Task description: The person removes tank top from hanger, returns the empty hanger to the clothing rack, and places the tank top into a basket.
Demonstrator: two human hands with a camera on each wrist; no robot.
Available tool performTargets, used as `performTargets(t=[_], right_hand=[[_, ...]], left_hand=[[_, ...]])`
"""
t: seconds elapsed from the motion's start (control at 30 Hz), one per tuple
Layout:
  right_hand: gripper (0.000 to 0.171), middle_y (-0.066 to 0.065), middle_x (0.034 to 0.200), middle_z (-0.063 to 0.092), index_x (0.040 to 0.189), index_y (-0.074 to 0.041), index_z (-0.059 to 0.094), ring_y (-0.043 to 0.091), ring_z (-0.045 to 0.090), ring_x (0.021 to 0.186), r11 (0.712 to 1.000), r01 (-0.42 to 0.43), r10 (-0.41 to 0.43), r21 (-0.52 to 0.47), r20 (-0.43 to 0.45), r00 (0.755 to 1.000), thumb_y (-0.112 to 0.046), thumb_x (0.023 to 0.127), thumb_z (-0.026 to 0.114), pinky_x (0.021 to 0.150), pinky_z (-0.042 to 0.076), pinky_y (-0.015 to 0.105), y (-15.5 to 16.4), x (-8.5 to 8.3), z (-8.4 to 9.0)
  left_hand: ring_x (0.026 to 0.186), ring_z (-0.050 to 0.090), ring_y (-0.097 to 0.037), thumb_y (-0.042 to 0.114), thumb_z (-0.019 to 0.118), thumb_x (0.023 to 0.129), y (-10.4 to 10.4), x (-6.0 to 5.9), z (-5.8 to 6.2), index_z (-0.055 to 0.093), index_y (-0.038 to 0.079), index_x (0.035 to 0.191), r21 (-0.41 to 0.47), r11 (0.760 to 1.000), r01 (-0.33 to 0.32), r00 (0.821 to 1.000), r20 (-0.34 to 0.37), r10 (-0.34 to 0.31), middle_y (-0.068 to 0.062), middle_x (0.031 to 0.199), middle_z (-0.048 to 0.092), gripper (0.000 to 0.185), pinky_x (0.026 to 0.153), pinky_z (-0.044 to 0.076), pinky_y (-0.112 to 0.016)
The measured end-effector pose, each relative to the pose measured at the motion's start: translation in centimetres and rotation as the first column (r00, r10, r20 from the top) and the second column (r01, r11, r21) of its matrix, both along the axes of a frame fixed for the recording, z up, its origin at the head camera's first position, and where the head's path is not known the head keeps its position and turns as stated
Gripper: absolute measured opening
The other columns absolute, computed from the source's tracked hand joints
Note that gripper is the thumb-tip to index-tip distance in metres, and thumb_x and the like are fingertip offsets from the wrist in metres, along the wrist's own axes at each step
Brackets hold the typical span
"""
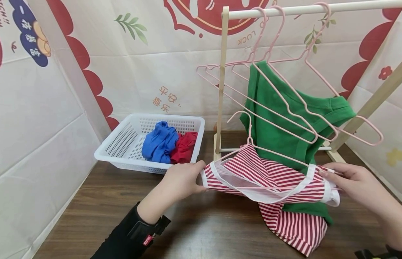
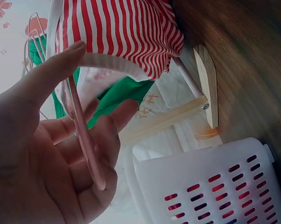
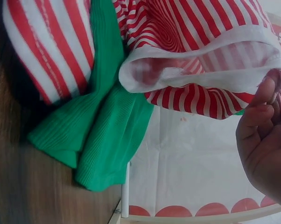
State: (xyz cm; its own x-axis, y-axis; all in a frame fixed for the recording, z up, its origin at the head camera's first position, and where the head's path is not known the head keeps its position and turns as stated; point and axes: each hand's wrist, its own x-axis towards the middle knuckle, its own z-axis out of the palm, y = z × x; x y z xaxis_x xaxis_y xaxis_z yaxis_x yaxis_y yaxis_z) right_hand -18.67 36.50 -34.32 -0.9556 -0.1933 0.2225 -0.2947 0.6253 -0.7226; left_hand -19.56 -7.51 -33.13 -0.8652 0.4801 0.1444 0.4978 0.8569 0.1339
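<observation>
A red-and-white striped shirt with white trim is spread between both hands on a pink hanger. At its left side, my left hand holds the shirt's edge. In the left wrist view the hanger's end lies across the curled fingers, with the thumb against the trim. My right hand pinches the white trim at the opposite side, and the hanger's other end lies in those fingers. Part of the shirt hangs down toward the table. Behind it, a green garment hangs on the rack.
A wooden rack with a white top bar carries several pink hangers. Its left post stands between the shirt and a white plastic basket. Crumpled blue cloth and red cloth lie in the basket on the brown table.
</observation>
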Motion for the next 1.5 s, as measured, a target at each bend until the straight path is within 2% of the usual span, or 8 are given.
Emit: performTargets(t=[0.3,0.6,0.8,0.97,1.07,1.3,1.4,1.5], right_hand=[[0.014,0.001,0.076,0.068,0.104,-0.01,0.069,0.01,0.063,0.063,0.998,-0.051,0.047,-0.046,-0.08,0.996,-0.003,0.096,0.06,0.051,0.051,0.025,-0.7,0.0,0.6],[0.017,-0.01,0.078,0.066,0.099,-0.014,0.073,0.004,0.058,0.064,0.998,0.032,-0.04,-0.046,-0.191,0.981,-0.001,0.089,0.068,0.053,0.047,0.016,-1.4,-0.2,1.7],[0.019,-0.013,0.076,0.065,0.098,-0.018,0.074,0.0,0.05,0.069,0.998,0.059,-0.053,0.015,-0.262,0.964,-0.002,0.087,0.071,0.053,0.041,0.015,-2.0,-0.3,2.6],[0.016,-0.021,0.083,0.06,0.1,-0.011,0.074,0.0,0.044,0.073,0.99,0.077,-0.02,0.117,-0.421,0.907,-0.003,0.085,0.073,0.054,0.035,0.019,-3.1,0.1,3.2],[0.017,-0.024,0.094,0.059,0.101,-0.007,0.074,-0.006,0.045,0.083,0.975,0.104,0.009,0.196,-0.506,0.863,-0.003,0.085,0.073,0.063,0.035,0.015,-3.7,0.2,3.4],[0.009,0.004,0.087,0.067,0.095,-0.005,0.072,0.01,0.052,0.092,0.947,0.044,0.174,0.319,-0.623,0.763,-0.012,0.092,0.066,0.09,0.028,0.008,-5.3,0.2,3.1],[0.019,0.004,0.087,0.067,0.096,-0.005,0.071,0.016,0.052,0.09,0.946,0.029,0.198,0.324,-0.643,0.739,-0.021,0.097,0.061,0.09,0.029,0.012,-6.0,0.1,2.9],[0.013,0.003,0.088,0.068,0.098,-0.008,0.072,0.015,0.054,0.09,0.948,0.035,0.184,0.315,-0.638,0.748,-0.018,0.095,0.064,0.089,0.029,0.013,-6.7,0.3,2.9]], left_hand=[[0.057,0.052,-0.011,0.049,0.083,0.071,-0.4,-0.2,-0.3,0.054,0.019,0.087,-0.002,1.0,0.014,1.0,-0.018,-0.014,0.009,0.066,0.055,0.044,0.049,0.04,-0.028],[0.063,0.057,-0.01,0.043,0.084,0.073,-0.8,-0.8,-0.5,0.063,0.021,0.091,0.101,0.995,0.024,1.0,-0.017,-0.023,0.012,0.071,0.062,0.036,0.053,0.042,-0.027],[0.062,0.053,-0.008,0.036,0.084,0.075,-1.3,-1.0,0.2,0.066,0.022,0.092,0.172,0.985,-0.01,1.0,-0.024,0.014,0.013,0.074,0.062,0.029,0.054,0.042,-0.027],[0.064,0.052,-0.01,0.032,0.087,0.072,-2.0,-1.1,1.0,0.065,0.019,0.094,0.231,0.972,-0.032,0.998,-0.048,0.044,0.01,0.077,0.063,0.033,0.058,0.042,-0.029],[0.064,0.053,-0.009,0.031,0.088,0.071,-2.4,-1.0,1.4,0.064,0.018,0.096,0.294,0.956,-0.027,0.999,-0.008,0.031,0.01,0.077,0.063,0.037,0.059,0.045,-0.028],[0.065,0.054,-0.009,0.052,0.071,0.083,-2.5,-0.6,1.8,0.058,0.023,0.086,0.385,0.92,-0.067,0.997,0.068,0.044,0.011,0.068,0.057,0.032,0.057,0.044,-0.03],[0.065,0.054,-0.01,0.056,0.061,0.089,-2.2,-0.6,1.9,0.06,0.024,0.084,0.397,0.913,-0.093,0.995,0.063,0.074,0.012,0.066,0.056,0.032,0.057,0.043,-0.031],[0.061,0.052,-0.012,0.059,0.056,0.091,-1.9,-0.5,2.1,0.061,0.025,0.079,0.403,0.908,-0.118,0.993,0.048,0.108,0.01,0.061,0.054,0.037,0.055,0.042,-0.032]])
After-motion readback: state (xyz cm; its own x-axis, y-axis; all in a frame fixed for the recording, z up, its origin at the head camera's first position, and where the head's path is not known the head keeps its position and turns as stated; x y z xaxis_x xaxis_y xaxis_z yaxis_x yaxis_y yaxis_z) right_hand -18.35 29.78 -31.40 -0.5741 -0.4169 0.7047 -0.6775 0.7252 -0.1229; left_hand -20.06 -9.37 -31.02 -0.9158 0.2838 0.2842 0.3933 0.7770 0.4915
